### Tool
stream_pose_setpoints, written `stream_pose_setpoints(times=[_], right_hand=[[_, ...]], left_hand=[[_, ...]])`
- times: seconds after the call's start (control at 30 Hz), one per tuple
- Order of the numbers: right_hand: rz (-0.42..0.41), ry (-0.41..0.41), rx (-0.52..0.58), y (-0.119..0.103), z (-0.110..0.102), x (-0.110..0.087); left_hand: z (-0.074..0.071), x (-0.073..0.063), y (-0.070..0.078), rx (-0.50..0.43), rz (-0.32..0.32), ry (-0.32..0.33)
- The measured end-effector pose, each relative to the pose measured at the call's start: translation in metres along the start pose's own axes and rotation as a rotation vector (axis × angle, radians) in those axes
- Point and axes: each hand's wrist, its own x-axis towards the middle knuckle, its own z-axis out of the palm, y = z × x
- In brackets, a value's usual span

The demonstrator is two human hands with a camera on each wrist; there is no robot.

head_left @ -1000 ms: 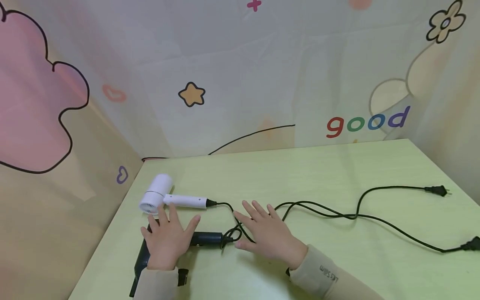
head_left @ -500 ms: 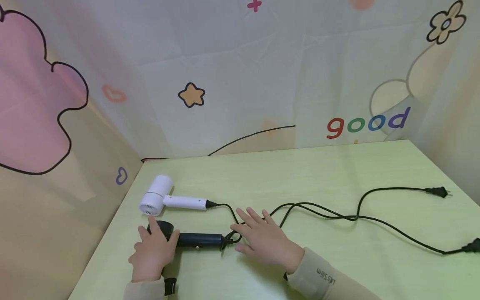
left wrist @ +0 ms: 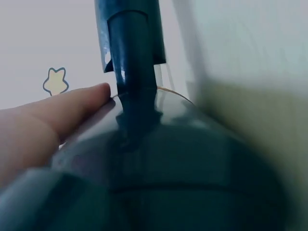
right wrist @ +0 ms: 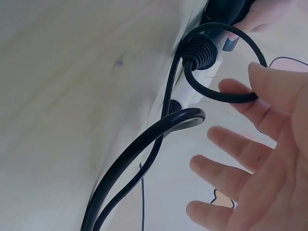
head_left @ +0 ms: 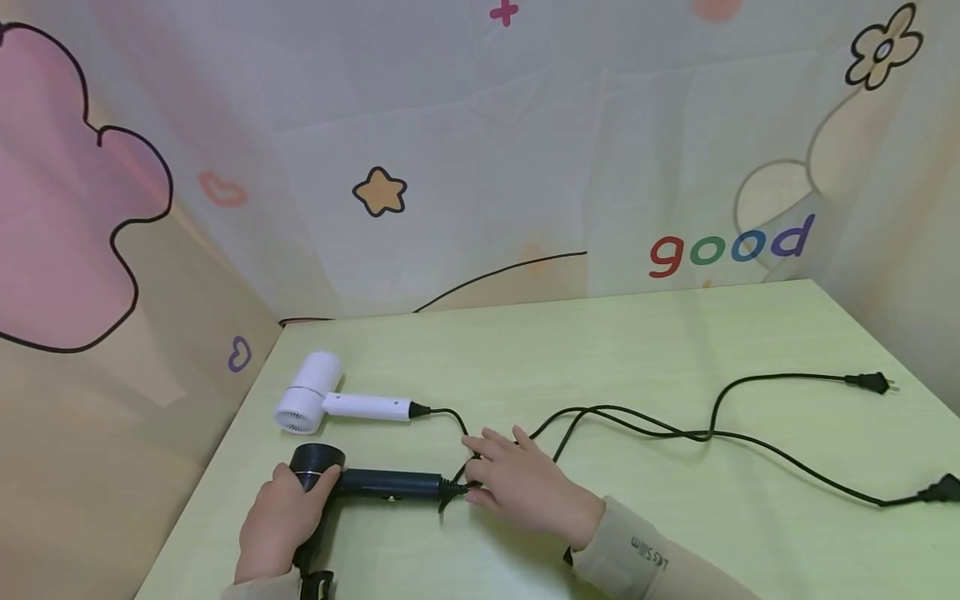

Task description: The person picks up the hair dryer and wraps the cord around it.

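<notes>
A dark navy hair dryer (head_left: pixel 390 485) lies at the front left of the table, its handle pointing right. My left hand (head_left: pixel 281 517) grips its barrel, thumb on the handle side. In the left wrist view the glossy dryer body (left wrist: pixel 173 154) fills the lower part, with one finger against its side. At the handle's end, my right hand (head_left: pixel 525 492) holds the dryer's black cord (right wrist: pixel 207 94). The right wrist view shows a cord loop between thumb and index finger, the other fingers spread. Behind lies a white hair dryer (head_left: pixel 367 406), untouched.
Two black cords (head_left: pixel 645 425) cross and run right over the pale green table (head_left: pixel 600 342). They end in a plug (head_left: pixel 870 382) at the back right and another plug (head_left: pixel 941 489) at the right edge. A printed curtain (head_left: pixel 480 167) hangs behind the table.
My left hand has come down and left from above the dark hair dryer and closed round its barrel. My right hand has shifted slightly, fingers drawing together on the cord.
</notes>
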Motion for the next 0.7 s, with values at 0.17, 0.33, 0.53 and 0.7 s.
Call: stream_pose_setpoints(times=[0.17, 0.33, 0.53, 0.7], right_hand=[[-0.050, 0.022, 0.011, 0.000, -0.003, -0.003], [-0.088, 0.094, 0.051, 0.001, -0.009, -0.005], [-0.034, 0.140, 0.263, 0.008, -0.019, -0.009], [0.008, 0.199, 0.533, 0.015, -0.026, -0.012]], left_hand=[[0.001, -0.002, -0.002, -0.023, 0.027, 0.034], [0.004, -0.005, -0.002, -0.075, 0.041, 0.107], [0.001, -0.008, 0.005, -0.192, 0.058, 0.159], [-0.004, -0.011, 0.012, -0.259, 0.036, 0.137]])
